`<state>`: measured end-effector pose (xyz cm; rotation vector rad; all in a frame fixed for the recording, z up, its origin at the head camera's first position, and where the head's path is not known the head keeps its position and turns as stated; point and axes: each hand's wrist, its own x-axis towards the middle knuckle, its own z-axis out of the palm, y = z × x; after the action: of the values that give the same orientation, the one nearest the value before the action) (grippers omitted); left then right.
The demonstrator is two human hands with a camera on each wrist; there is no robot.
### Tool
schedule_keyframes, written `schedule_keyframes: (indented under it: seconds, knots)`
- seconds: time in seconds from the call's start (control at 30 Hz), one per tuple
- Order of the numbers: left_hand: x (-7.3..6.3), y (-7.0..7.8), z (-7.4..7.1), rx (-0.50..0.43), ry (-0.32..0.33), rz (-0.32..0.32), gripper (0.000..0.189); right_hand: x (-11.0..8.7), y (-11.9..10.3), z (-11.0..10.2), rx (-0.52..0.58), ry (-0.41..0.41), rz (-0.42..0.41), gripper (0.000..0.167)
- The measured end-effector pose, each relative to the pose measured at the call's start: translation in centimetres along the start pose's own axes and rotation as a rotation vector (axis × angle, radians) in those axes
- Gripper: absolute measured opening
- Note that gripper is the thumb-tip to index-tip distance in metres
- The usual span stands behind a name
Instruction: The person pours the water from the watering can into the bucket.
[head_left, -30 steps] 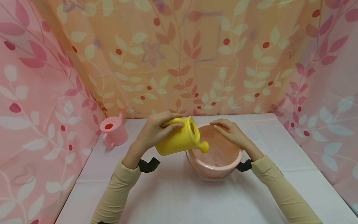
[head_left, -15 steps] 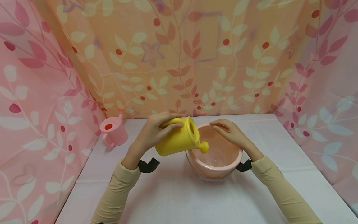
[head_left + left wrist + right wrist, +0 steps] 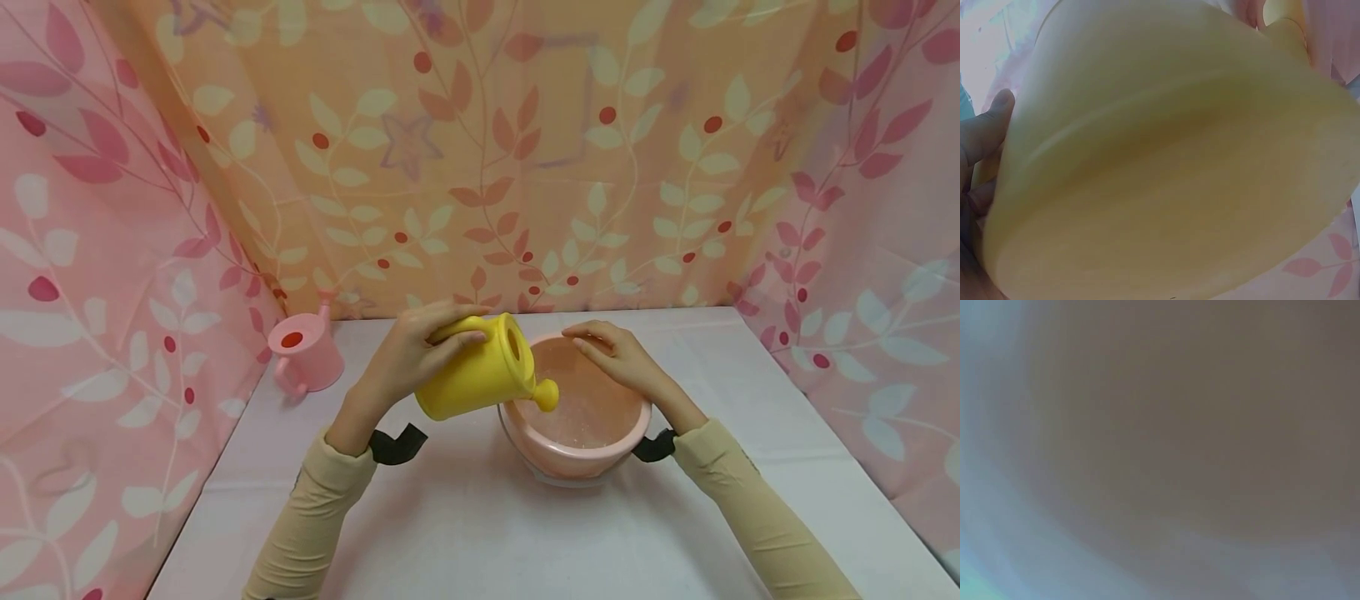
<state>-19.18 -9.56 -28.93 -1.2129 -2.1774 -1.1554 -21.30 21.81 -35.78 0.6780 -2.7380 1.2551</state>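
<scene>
My left hand (image 3: 420, 346) grips the handle of a yellow watering can (image 3: 468, 379) from above. The can tilts toward the right, its round spout head (image 3: 546, 395) over the left part of a pale pink bowl (image 3: 577, 454). Glints and a rippled patch show on the bowl's inside floor. At the back right of the bowl, my right hand (image 3: 618, 354) rests on the rim with fingers loosely bent and thumb on the inner side. In the left wrist view the can's base (image 3: 1166, 206) fills most of the picture. Only a blurred brown surface appears in the right wrist view.
A pink watering can (image 3: 307, 354) with a red inside stands at the table's back left corner. The white tabletop (image 3: 480, 542) runs up to the leaf-patterned cloth (image 3: 480, 167), which encloses the back and both sides.
Both hands keep their places and the yellow can dips very slightly. The glints on the bowl's floor shift and change shape.
</scene>
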Motion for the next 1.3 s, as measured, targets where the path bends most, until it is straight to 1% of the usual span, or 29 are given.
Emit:
schedule_keyframes:
  seconds: [0.2, 0.23, 0.4, 0.63, 0.77, 1.0, 1.1, 1.3]
  knots:
    - [0.0, 0.1, -0.1, -0.005, 0.000, -0.007, 0.033, 0.8, 3.2, 0.6, 0.009, 0.007, 0.018, 0.029]
    - [0.0, 0.0, -0.1, -0.004, -0.001, -0.008, 0.033, 0.9, 3.4, 0.6, 0.009, 0.009, 0.015, 0.029]
    - [-0.1, 0.0, -0.2, 0.006, -0.006, -0.016, 0.033, 1.0, 3.7, 0.6, 0.005, 0.026, -0.016, 0.026]
    - [-0.2, -0.1, -0.2, 0.001, -0.010, -0.021, 0.035, 1.0, 3.7, 0.6, -0.005, 0.028, -0.031, 0.026]
    - [-0.3, -0.1, -0.2, -0.007, -0.011, -0.016, 0.035, 0.9, 3.1, 0.6, -0.012, 0.037, -0.059, 0.027]
    - [-0.3, -0.1, -0.3, -0.012, -0.014, -0.017, 0.034, 0.0, -0.1, 0.1, -0.029, 0.029, -0.066, 0.030]
    - [-0.2, -0.1, -0.2, -0.016, -0.017, -0.016, 0.034, -0.1, -0.4, -0.1, -0.029, 0.026, -0.058, 0.031]
    - [-0.3, -0.2, -0.2, -0.028, -0.022, -0.021, 0.034, -0.1, -0.3, 0.0, -0.017, 0.023, -0.038, 0.031]
